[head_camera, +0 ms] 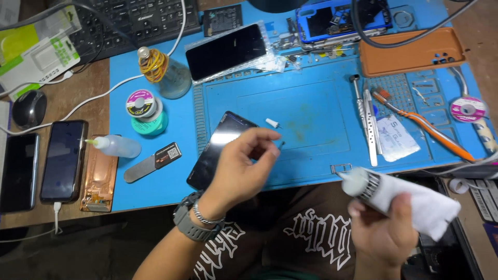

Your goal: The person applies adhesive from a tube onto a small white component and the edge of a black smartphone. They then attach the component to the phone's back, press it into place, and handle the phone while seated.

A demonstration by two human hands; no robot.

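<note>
Right hand [386,228] wrapped around white glue tube [399,199], nozzle bare; left hand [244,166] pinching tiny dark pin [281,143] at fingertips over dark phone [220,148] on blue mat [311,109]; small white cap [272,123] lies off; no glue visible on phone yet

Phone repair workbench: blue repair mat [311,103], opened phone [342,21], tweezers [369,124], solder spool [141,102].

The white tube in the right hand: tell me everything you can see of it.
The white tube is a soft squeeze tube, crumpled at its rear end, with dark print near the shoulder. Its translucent nozzle is uncapped and points up-left. It lies tilted in the right hand, fingers wrapped under its middle, held off the near edge of the blue mat.
</note>
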